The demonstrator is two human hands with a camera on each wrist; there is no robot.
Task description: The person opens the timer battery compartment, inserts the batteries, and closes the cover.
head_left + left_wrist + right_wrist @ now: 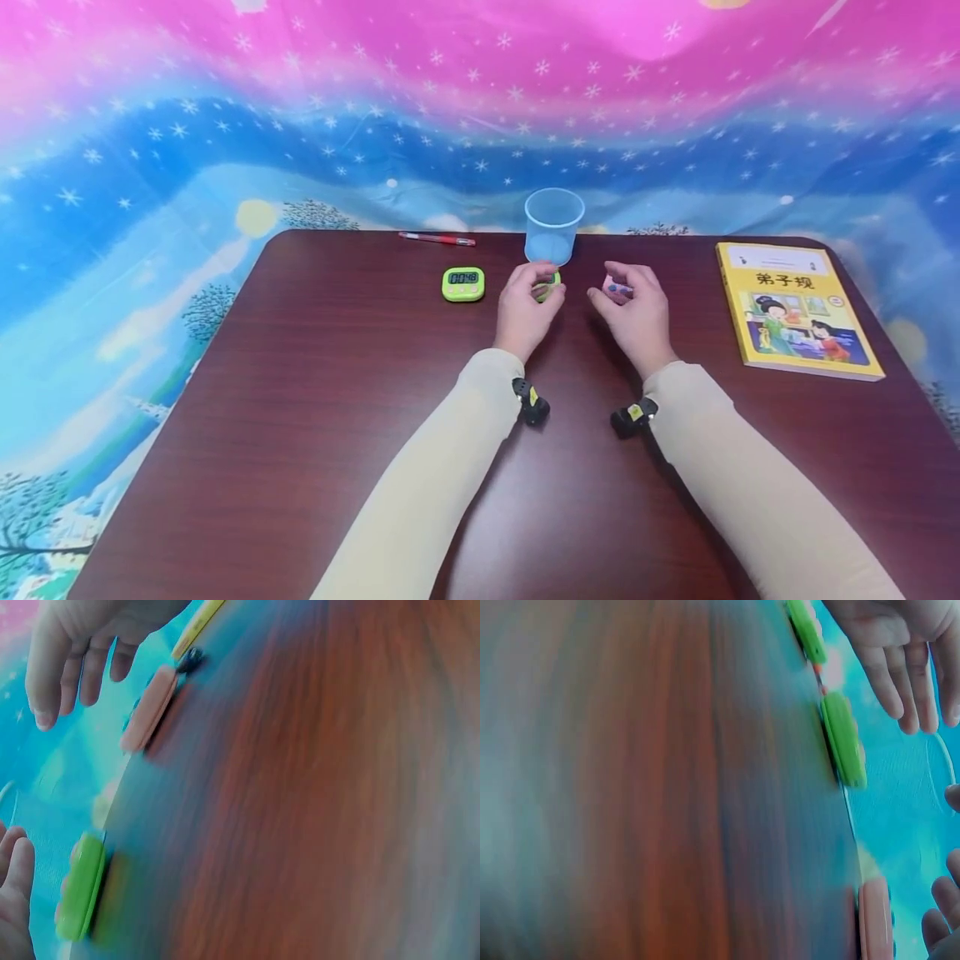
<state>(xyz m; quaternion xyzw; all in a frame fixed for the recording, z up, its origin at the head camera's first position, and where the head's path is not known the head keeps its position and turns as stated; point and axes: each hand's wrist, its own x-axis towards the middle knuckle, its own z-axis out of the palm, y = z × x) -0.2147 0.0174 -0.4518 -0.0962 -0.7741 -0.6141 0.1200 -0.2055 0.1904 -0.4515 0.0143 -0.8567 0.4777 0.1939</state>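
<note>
Both hands rested on the dark red-brown table [315, 392], close together and just in front of a clear plastic cup [553, 225]. The left hand [528, 308] had its fingers curled over a small green piece [547, 287], with the fingertips at its far edge; the piece sat under and between thumb and fingers, though whether it was lifted or lay on the table could not be told. The right hand [636, 315] had its fingers bent round a small pink piece [617, 288] with a dark mark, held at the fingertips. The two pieces were apart, with bare table between the two sets of fingers. The cup stood upright just beyond the left fingertips and slightly toward the right hand. A green timer [462, 283] lay near the left hand's outer side, and a red pen [437, 239] lay farther off beyond it. A yellow book [795, 310] lay flat, well out from the right hand's outer side. The wrist views were badly blurred; they showed a green piece [81, 889] and a pink piece [148, 709] edge-on beside loose fingers.
</note>
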